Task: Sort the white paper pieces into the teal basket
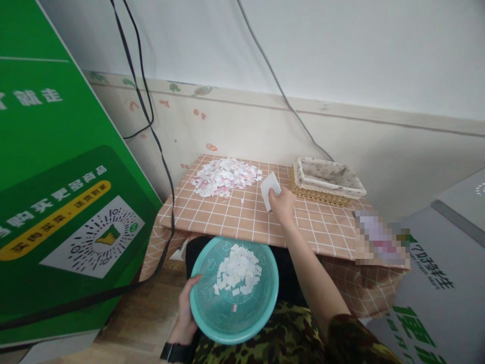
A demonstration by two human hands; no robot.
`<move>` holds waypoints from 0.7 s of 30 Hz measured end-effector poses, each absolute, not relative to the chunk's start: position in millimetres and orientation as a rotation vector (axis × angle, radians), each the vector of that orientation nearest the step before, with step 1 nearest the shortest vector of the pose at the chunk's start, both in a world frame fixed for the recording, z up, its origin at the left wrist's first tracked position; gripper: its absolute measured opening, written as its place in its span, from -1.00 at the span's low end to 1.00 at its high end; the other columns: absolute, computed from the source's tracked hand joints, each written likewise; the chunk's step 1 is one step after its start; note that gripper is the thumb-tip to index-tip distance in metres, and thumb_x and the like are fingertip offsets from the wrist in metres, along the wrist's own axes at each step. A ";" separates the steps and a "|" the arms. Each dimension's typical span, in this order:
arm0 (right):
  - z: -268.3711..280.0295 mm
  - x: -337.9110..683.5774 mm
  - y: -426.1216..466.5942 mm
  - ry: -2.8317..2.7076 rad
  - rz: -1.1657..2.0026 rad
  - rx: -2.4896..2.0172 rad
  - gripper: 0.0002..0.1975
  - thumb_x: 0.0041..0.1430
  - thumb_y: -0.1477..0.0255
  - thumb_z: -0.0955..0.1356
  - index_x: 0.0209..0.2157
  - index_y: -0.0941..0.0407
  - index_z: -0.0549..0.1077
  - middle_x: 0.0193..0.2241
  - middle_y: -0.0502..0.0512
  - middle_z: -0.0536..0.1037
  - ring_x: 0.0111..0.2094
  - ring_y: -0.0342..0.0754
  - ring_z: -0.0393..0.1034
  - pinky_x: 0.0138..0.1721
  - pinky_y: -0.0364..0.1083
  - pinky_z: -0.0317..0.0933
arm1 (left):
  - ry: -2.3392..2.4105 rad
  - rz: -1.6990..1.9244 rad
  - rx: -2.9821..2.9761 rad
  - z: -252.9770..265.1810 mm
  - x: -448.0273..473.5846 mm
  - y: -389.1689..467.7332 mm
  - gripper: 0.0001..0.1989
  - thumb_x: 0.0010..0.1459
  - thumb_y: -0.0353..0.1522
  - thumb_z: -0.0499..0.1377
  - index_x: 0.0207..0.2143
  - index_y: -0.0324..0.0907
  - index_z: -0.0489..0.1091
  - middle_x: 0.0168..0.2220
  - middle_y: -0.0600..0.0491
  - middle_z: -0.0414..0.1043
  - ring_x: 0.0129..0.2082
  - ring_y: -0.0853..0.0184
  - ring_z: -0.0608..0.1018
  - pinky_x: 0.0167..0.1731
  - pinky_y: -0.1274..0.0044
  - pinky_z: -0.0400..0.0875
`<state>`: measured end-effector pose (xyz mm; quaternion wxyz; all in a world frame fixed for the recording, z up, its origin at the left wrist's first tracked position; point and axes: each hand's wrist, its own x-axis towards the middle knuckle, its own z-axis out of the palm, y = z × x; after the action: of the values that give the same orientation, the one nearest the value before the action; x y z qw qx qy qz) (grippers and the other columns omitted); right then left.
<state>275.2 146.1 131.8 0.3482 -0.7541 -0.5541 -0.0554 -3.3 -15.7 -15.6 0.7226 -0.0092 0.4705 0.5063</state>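
Note:
My left hand grips the rim of a round teal plastic colander from its left side, thumb over the edge. The colander is held at the table's front edge, above my lap. Inside it lies a heap of small white paper scraps, with one reddish piece apart from them. Over the table, my right hand holds a flat white card-like piece between thumb and fingers. To the left of that hand, a larger pile of white and pink paper scraps is spread on the checked cloth.
A wicker basket with a patterned cloth lining stands at the table's back right. The table has a brown checked tablecloth. A black cable hangs down at the left, before a green printed panel. A wall closes the back.

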 end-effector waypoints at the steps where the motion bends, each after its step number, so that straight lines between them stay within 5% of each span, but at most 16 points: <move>1: 134.7 280.5 144.4 -1.432 -0.144 -1.955 -0.67 0.12 0.34 0.17 -0.34 0.22 0.49 -0.45 0.26 0.55 -0.42 0.06 0.40 -0.39 -0.08 0.10 | 1.040 1.122 -0.016 -14.8 -3.1 -15.8 -0.90 -0.10 -0.42 0.21 -0.48 -0.27 0.49 -0.55 -0.01 0.55 -0.55 0.23 0.54 -0.43 0.40 0.46; 17: 151.3 331.0 153.1 -1.557 -0.218 -1.785 -0.65 0.17 0.34 0.19 -0.08 0.08 0.46 -0.35 0.13 0.58 -0.34 0.01 0.44 -0.29 -0.12 0.16 | 1.043 1.040 -0.036 -14.5 -3.4 -15.5 -0.85 -0.08 -0.37 0.20 -0.44 -0.27 0.50 -0.50 -0.04 0.57 -0.49 0.16 0.57 -0.38 0.34 0.45; 21: 148.1 330.7 171.3 -1.562 -0.235 -1.958 -0.68 0.14 0.41 0.20 -0.16 0.15 0.50 -0.39 0.21 0.58 -0.34 0.03 0.43 -0.30 -0.11 0.15 | 1.066 1.072 -0.032 -11.4 -2.1 -15.4 -0.89 -0.09 -0.39 0.21 -0.46 -0.24 0.50 -0.50 -0.02 0.57 -0.50 0.18 0.56 -0.38 0.36 0.45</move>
<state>330.7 171.3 148.1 0.3078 -0.7405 -0.5908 -0.0889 -2.1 -15.4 -11.4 0.7275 -0.0143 0.4835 0.4866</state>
